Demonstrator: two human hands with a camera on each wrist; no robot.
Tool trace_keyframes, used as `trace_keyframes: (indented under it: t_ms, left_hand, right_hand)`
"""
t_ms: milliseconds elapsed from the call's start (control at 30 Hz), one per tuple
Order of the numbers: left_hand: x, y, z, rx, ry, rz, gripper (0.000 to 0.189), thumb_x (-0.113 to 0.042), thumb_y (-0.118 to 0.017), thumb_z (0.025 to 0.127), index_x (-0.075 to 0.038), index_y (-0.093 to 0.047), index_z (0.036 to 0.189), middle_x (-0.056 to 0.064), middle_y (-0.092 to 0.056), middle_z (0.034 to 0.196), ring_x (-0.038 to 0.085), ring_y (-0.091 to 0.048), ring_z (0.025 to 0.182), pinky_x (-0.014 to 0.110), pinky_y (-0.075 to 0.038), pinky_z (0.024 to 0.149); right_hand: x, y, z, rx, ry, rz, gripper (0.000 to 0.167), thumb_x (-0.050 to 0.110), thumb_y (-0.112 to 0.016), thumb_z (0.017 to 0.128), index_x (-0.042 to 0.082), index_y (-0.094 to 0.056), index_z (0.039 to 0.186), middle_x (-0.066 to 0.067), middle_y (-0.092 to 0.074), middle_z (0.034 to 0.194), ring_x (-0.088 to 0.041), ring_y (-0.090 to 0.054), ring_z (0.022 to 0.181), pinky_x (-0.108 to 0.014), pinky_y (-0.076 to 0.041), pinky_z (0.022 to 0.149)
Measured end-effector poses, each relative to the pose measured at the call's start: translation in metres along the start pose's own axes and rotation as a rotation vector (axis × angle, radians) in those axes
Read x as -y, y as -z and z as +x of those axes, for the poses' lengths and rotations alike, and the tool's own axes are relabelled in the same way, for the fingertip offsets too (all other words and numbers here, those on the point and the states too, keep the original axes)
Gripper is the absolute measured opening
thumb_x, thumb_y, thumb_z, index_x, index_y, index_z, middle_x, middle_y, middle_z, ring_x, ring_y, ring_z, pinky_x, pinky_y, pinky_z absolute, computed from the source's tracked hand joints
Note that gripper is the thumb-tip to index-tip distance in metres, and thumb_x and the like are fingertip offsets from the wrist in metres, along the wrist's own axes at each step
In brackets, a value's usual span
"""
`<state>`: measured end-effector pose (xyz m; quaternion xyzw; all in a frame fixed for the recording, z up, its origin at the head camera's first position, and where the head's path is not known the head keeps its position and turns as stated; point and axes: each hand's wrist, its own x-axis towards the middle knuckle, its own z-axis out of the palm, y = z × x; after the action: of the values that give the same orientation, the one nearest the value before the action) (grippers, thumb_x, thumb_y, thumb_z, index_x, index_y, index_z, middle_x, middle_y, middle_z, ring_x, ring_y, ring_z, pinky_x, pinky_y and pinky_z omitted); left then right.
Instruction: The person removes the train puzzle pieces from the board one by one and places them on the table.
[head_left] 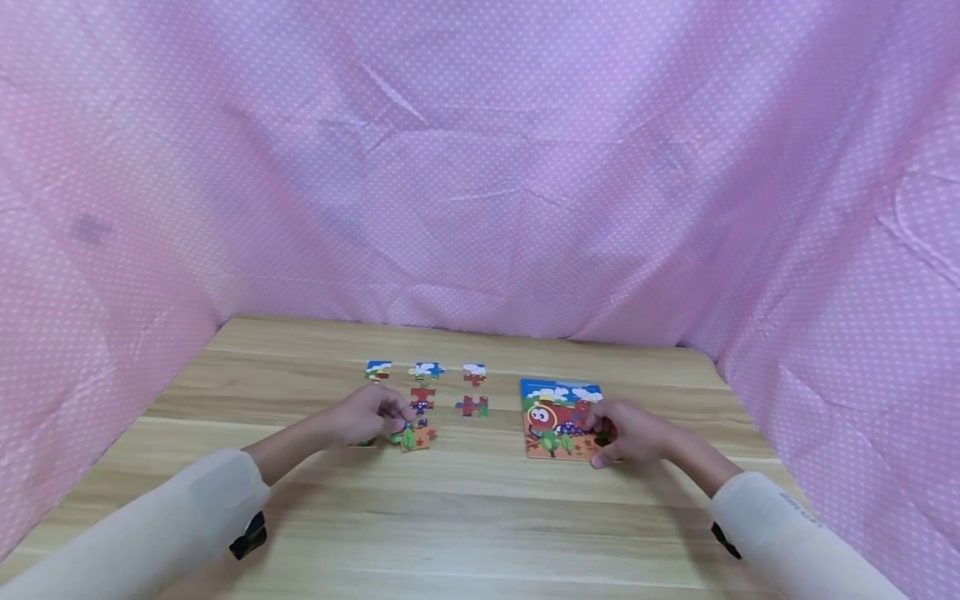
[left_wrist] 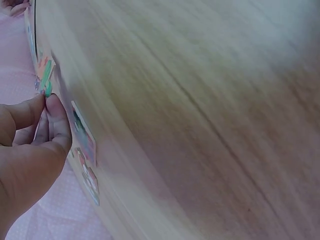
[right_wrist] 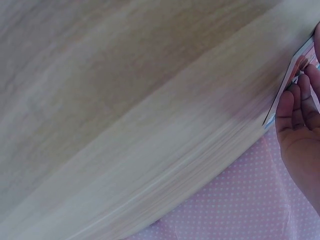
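Observation:
My left hand point(head_left: 369, 414) pinches a jigsaw piece point(head_left: 417, 438) with a green leaf on it between thumb and forefinger. The left wrist view shows that piece point(left_wrist: 46, 75) at the fingertips, tilted. Other loose jigsaw pieces point(head_left: 473, 406) lie in spaced rows around and beyond this hand, and some are partly covered by it. At the right, a square picture puzzle board point(head_left: 560, 417) shows a red cartoon creature. My right hand point(head_left: 630, 429) bends its fingers over the board's right side, with the thumb at the lower right corner. Whether those fingertips grip anything is hidden.
Both hands work above a light wood table point(head_left: 480, 517). Pink dotted cloth point(head_left: 480, 208) hangs behind the table and along its sides. Three pieces, one of them a cloud piece point(head_left: 427, 370), form the farthest row.

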<state>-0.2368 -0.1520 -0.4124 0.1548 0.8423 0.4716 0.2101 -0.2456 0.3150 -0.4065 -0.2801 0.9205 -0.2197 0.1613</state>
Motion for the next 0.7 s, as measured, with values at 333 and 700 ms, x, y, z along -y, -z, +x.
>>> trace_keyframes:
  t_ms: [333,700]
  left_hand:
    - [0.004,-0.002,0.006,-0.021,-0.116,0.181,0.016,0.007,-0.065,0.095,-0.004,-0.074,0.099,0.002,-0.071,0.096,0.016,-0.060,0.084,0.026,-0.051,0.069]
    - [0.003,0.001,0.016,-0.024,-0.208,0.361,0.017,0.005,-0.067,0.095,-0.010,-0.075,0.094,-0.003,-0.071,0.093,0.011,-0.060,0.081,0.027,-0.053,0.074]
  right_hand:
    - [0.001,0.001,0.000,0.000,0.008,0.002,0.041,0.031,-0.090,0.079,0.012,-0.067,0.108,0.003,-0.061,0.101,-0.019,-0.054,0.093,-0.033,-0.048,0.081]
    - [0.002,0.001,0.000,0.016,-0.010,0.021,0.042,0.032,-0.089,0.080,0.012,-0.067,0.110,0.003,-0.061,0.102,-0.018,-0.054,0.093,-0.032,-0.048,0.081]
